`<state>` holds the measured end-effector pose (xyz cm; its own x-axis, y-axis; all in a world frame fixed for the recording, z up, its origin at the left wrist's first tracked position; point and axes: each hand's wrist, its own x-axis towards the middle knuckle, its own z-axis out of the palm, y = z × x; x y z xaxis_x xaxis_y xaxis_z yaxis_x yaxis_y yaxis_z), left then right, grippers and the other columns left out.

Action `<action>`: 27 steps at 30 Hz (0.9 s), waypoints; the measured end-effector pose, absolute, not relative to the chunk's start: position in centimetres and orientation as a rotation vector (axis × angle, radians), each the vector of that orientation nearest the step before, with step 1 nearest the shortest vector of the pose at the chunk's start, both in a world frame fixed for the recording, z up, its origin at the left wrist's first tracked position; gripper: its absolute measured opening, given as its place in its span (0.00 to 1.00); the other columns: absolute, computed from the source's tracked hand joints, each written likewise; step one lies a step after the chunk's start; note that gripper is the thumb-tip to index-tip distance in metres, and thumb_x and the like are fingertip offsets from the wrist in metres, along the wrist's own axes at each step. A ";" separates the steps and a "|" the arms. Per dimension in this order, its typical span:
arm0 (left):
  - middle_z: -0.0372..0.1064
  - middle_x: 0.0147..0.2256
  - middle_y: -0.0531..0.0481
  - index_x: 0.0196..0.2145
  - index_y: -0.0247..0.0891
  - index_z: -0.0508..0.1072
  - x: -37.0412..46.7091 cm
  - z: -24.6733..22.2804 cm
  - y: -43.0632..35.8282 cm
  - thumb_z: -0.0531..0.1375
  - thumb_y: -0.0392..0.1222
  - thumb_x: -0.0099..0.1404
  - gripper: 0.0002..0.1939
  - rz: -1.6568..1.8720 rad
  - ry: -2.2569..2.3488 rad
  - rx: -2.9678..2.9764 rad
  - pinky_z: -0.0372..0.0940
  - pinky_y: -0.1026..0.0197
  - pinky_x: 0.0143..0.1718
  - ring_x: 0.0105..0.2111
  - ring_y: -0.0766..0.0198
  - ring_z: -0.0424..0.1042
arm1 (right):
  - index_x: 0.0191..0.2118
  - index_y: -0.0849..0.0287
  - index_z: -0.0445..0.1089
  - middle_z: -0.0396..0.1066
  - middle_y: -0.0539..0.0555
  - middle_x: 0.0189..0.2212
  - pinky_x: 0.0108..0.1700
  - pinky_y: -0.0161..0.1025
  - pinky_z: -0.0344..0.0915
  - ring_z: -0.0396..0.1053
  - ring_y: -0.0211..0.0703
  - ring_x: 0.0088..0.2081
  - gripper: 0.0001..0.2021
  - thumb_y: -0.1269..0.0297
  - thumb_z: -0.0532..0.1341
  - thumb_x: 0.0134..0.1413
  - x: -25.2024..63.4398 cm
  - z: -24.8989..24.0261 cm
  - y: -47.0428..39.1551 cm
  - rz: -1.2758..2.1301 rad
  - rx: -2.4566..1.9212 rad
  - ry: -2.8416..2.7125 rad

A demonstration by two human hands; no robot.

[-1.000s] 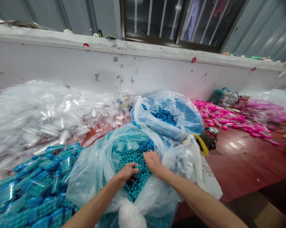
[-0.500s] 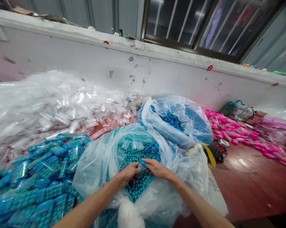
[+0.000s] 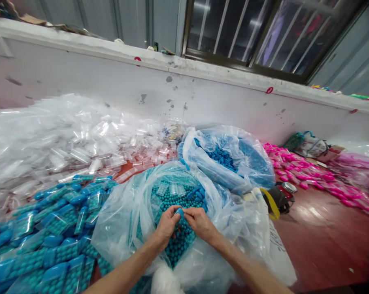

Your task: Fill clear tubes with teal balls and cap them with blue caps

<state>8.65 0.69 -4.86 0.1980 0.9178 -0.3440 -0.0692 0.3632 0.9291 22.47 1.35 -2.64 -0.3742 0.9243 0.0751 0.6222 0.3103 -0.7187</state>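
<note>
My left hand point(image 3: 167, 223) and my right hand point(image 3: 199, 221) meet over an open plastic bag point(image 3: 119, 216) of teal beads point(image 3: 175, 250). Between their fingertips is a small container with a blue cap point(image 3: 180, 212); its body is mostly hidden by my left fingers. My left hand is closed around it, and the right thumb and fingers pinch at the cap. On the beads just beyond lie a few clear empty containers point(image 3: 173, 189) and some loose blue caps point(image 3: 200, 195).
Bead-filled, blue-capped containers point(image 3: 60, 232) are heaped at the left, below a large pile of clear containers point(image 3: 77, 134). A second bag point(image 3: 258, 159) holds blue caps point(image 3: 219, 157). Pink pieces point(image 3: 309, 173) and a dark object with a yellow strap point(image 3: 273, 204) are at the right.
My hands have come closer together, the right one turning inward with its fingers curled onto the blue cap. The piece between them is now tilted up.
</note>
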 end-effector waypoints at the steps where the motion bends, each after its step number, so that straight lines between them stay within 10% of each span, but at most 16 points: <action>1: 0.55 0.17 0.61 0.43 0.36 0.62 8.7 -4.8 0.6 0.56 0.52 0.51 0.24 0.882 1.187 0.951 0.46 0.70 0.11 0.14 0.71 0.57 | 0.28 0.59 0.72 0.68 0.51 0.21 0.33 0.34 0.61 0.64 0.38 0.26 0.14 0.68 0.50 0.54 22.3 -2.5 1.2 0.760 -1.340 -2.148; 5: 0.61 0.25 0.58 0.43 0.38 0.60 8.1 -4.0 0.0 0.55 0.51 0.52 0.23 0.880 1.129 0.902 0.55 0.69 0.15 0.17 0.71 0.61 | 0.40 0.60 0.71 0.71 0.54 0.32 0.40 0.39 0.62 0.67 0.42 0.34 0.14 0.67 0.53 0.50 22.8 -1.8 1.1 0.904 -1.263 -2.118; 13: 0.57 0.20 0.61 0.41 0.39 0.61 7.0 -1.5 -0.3 0.52 0.40 0.53 0.15 0.775 1.035 1.108 0.51 0.70 0.15 0.13 0.74 0.57 | 0.42 0.62 0.68 0.64 0.49 0.24 0.21 0.35 0.62 0.62 0.37 0.22 0.24 0.57 0.61 0.34 23.8 -1.7 3.9 1.509 -1.432 -1.568; 20: 0.57 0.21 0.60 0.52 0.38 0.54 7.5 -2.5 -0.4 0.52 0.43 0.56 0.26 0.893 1.167 1.035 0.51 0.68 0.15 0.13 0.72 0.56 | 0.40 0.59 0.65 0.68 0.51 0.30 0.35 0.36 0.63 0.65 0.41 0.33 0.13 0.61 0.56 0.47 22.2 -0.3 2.0 1.277 -1.335 -1.975; 24: 0.67 0.30 0.52 0.52 0.35 0.59 7.2 -2.1 -0.5 0.55 0.40 0.54 0.26 0.991 1.061 1.032 0.61 0.65 0.30 0.27 0.67 0.66 | 0.56 0.60 0.51 0.62 0.58 0.48 0.48 0.43 0.59 0.61 0.50 0.48 0.40 0.64 0.66 0.33 21.0 -0.3 0.0 1.133 -1.392 -2.116; 27: 0.69 0.40 0.48 0.49 0.34 0.63 7.1 -1.2 -0.9 0.58 0.38 0.51 0.26 1.044 0.995 0.989 0.59 0.64 0.44 0.41 0.62 0.66 | 0.57 0.65 0.49 0.59 0.62 0.50 0.51 0.46 0.57 0.58 0.53 0.51 0.41 0.63 0.65 0.33 20.1 -0.9 -1.0 0.970 -1.421 -2.113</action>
<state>7.12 -0.92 -1.23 0.1996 0.9663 -0.1624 -0.2092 0.2039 0.9564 20.06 -0.96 -0.89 -0.3936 0.9183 -0.0413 0.6299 0.2367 -0.7397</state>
